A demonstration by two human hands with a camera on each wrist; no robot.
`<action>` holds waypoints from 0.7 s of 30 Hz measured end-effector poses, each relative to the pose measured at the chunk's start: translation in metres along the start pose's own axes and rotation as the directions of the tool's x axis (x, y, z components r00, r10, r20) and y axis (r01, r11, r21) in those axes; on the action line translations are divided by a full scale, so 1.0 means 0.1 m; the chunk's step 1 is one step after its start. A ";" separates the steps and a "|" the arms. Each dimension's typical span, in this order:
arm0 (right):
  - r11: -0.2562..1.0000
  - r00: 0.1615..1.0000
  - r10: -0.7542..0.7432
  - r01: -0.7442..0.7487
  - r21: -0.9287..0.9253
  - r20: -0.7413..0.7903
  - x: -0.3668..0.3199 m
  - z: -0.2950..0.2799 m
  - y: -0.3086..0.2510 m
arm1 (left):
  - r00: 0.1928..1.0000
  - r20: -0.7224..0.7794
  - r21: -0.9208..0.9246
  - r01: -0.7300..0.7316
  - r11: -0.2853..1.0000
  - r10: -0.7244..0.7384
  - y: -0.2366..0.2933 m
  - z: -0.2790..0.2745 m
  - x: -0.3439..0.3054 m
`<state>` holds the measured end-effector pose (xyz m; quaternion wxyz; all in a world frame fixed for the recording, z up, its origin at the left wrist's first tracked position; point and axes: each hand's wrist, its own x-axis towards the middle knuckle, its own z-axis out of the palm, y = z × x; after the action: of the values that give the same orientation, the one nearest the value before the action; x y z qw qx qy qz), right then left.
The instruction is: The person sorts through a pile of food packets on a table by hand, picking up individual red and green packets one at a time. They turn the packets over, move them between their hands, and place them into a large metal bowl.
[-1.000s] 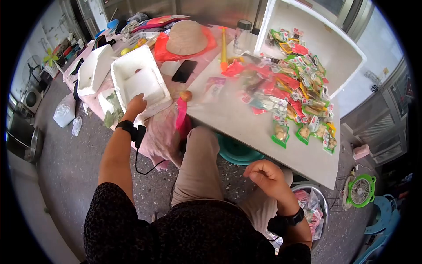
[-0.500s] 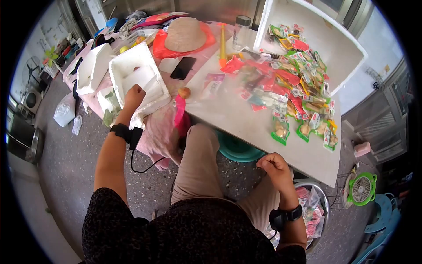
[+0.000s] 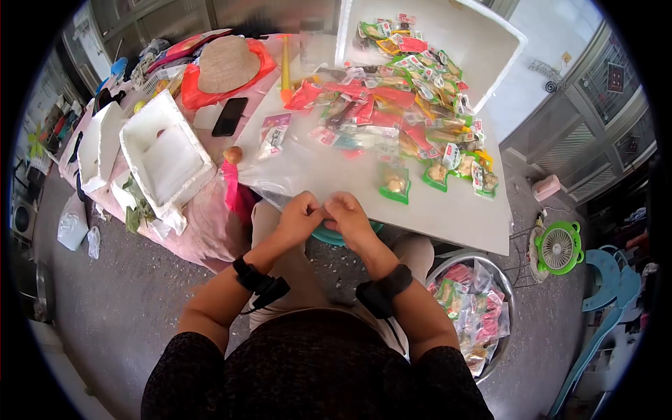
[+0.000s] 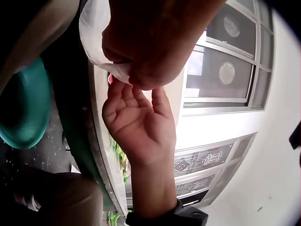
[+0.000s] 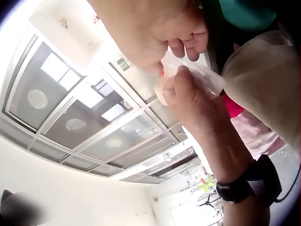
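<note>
Both hands meet in front of the body at the table's near edge. My left hand [image 3: 299,215] pinches a translucent plastic bag [image 5: 209,80] between thumb and curled fingers. The bag's film [image 4: 94,35] hangs beside that hand in the left wrist view. My right hand [image 3: 348,218] comes up against the left, its fingertips right at the bag's edge. In the left wrist view the right hand [image 4: 141,125] has loosely bent fingers, their tips partly hidden by the left hand; I cannot tell whether they pinch the film.
Sealed food packets [image 3: 399,122] lie heaped on the table [image 3: 448,220], spilling from a tipped white foam box [image 3: 483,42]. Leftward are a smaller foam box [image 3: 171,175], a phone [image 3: 229,117], a round fruit [image 3: 232,154] and a hat [image 3: 227,64]. A metal basin [image 3: 505,336] of packets stands lower right.
The left hand has moved right from the small foam box to the body's front, now holding the plastic bag. The right hand has moved left to meet it, and the head view has shifted right.
</note>
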<state>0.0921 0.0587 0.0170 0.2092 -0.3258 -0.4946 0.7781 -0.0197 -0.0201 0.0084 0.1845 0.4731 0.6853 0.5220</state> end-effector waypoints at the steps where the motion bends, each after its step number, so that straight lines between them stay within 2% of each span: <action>1: 0.999 1.000 -0.019 0.019 0.042 0.009 0.05 -0.01 0.04 | 0.999 0.008 -0.025 0.034 0.999 -0.034 0.03 0.10 0.00; 3: 0.997 1.000 -0.017 0.017 0.078 -0.006 0.10 -0.07 0.07 | 0.997 0.014 -0.085 0.075 0.994 -0.074 -0.01 0.22 0.01; 5: 0.997 0.998 0.029 -0.025 0.069 -0.057 0.08 -0.12 0.04 | 0.987 0.020 -0.324 0.157 0.933 -0.159 -0.12 0.31 0.06; 7: 0.996 0.998 0.018 -0.012 0.088 -0.063 0.09 -0.18 0.05 | 0.965 0.049 -0.557 0.240 0.795 -0.257 -0.15 0.29 0.09; 9: 0.995 0.996 0.017 -0.008 0.096 -0.087 0.09 -0.23 0.05 | 0.929 0.108 -0.760 0.307 0.573 -0.354 -0.09 0.20 0.15; 11: 0.996 0.991 0.021 -0.009 0.094 -0.130 0.09 -0.27 0.00 | 0.945 -0.064 -0.732 0.173 0.659 -0.320 -0.01 0.16 0.25; 12: 1.000 0.992 -0.009 0.011 0.014 -0.126 0.09 -0.31 -0.01 | 0.943 -0.150 -0.708 0.107 0.698 -0.296 0.03 0.15 0.28; 13: 0.997 0.992 -0.040 0.032 -0.066 -0.120 0.11 -0.35 -0.01 | 0.966 -0.223 -0.463 0.016 0.886 -0.134 0.09 0.14 0.29; 14: 0.988 0.992 -0.068 0.052 -0.145 -0.110 0.13 -0.40 -0.01 | 0.968 -0.245 -0.174 -0.088 0.981 0.044 0.14 0.15 0.28; 15: 0.936 0.977 -0.186 0.145 -0.319 -0.101 0.17 -0.49 0.00 | 0.952 -0.214 0.130 -0.194 0.972 0.218 0.18 0.16 0.27; 16: 0.846 0.952 -0.298 0.230 -0.482 -0.069 0.23 -0.61 0.02 | 0.953 -0.173 0.189 -0.216 0.958 0.249 0.16 0.21 0.27; 17: 0.719 0.916 -0.400 0.302 -0.626 -0.018 0.26 -0.70 -0.02 | 0.952 -0.129 0.247 -0.240 0.939 0.277 0.12 0.28 0.27; 18: 0.538 0.843 -0.537 0.357 -0.764 0.016 0.29 -0.80 -0.09 | 0.950 -0.083 0.301 -0.265 0.916 0.302 0.06 0.34 0.27; 20: 0.106 0.656 -0.737 0.347 -0.932 0.160 0.33 -0.98 -0.25 | 0.968 -0.051 0.329 -0.217 0.919 0.247 -0.05 0.45 0.29; 21: 0.055 0.693 -0.702 0.284 -0.957 0.166 0.32 -1.04 -0.29 | 0.972 -0.046 0.345 -0.200 0.917 0.230 -0.12 0.51 0.31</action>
<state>0.1436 0.1573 0.0024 0.3142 -0.3174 -0.8860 0.1247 -0.0017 0.0333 -0.0146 0.0123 0.5474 0.7157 0.4336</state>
